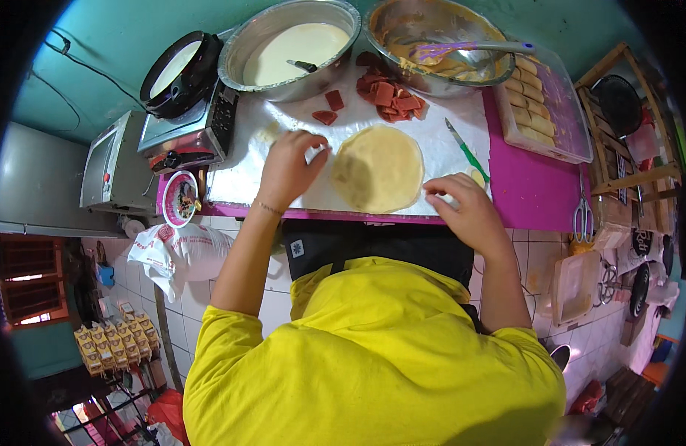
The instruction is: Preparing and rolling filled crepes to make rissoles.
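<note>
A round pale crepe [376,167] lies flat on white sheeting [235,178]. My left hand [298,163] hovers just left of it, fingers loosely bent and holding nothing. My right hand [462,204] is by its lower right edge, fingers curled but apart, with nothing visible in them. Reddish meat slices [391,97] form a pile above the crepe, and a few loose slices [328,115] lie further left. A knife with a green handle [473,160] rests to the right of the crepe.
At the back are a batter bowl [339,56], a filling bowl [376,37] with a purple-handled spatula and a black pan [153,93] on a stove [217,126]. Right: a container of rolls [577,152], scissors [583,219]. Left: a small bowl [168,208], a white sack [179,253].
</note>
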Available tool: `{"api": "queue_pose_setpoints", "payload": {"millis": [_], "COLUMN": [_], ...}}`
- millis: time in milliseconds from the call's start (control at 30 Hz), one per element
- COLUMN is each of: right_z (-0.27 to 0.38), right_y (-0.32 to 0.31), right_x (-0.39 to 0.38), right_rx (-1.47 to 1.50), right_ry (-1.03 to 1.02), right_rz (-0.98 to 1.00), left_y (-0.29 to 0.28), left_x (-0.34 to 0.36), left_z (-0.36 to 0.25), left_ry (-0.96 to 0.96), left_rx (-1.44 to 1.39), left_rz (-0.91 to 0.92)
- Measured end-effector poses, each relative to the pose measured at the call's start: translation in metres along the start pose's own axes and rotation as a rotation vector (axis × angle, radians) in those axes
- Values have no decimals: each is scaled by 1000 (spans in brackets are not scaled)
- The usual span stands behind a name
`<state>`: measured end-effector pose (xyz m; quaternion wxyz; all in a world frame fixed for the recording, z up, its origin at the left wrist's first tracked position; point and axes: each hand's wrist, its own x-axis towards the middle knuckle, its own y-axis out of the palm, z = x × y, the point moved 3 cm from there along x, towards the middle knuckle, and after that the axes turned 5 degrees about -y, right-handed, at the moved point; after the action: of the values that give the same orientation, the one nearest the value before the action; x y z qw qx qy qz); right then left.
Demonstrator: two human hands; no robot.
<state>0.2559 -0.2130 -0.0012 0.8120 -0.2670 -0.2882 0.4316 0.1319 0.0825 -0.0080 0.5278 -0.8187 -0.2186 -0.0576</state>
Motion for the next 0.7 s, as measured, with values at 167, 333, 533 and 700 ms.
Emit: {"api": "queue_pose_setpoints", "payload": {"millis": [167, 333, 533, 700], "right_z": [-5, -13, -35, -36], "right_y": [-25, -38, -30, -26], "right_x": [-11, -32, -43, -41], "right_rx": [-29, -65, -102, -226], "right_ry": [204, 311, 448, 489], "right_rz": [-131, -219, -281, -210], "left_y": [23, 42, 45, 43], "left_x": [45, 61, 65, 73], "left_z": [38, 55, 70, 70], "left_ry": [-120, -148, -89, -71], "left_rx": [109, 272, 242, 222], "left_rz": [-130, 99, 35, 171]}}
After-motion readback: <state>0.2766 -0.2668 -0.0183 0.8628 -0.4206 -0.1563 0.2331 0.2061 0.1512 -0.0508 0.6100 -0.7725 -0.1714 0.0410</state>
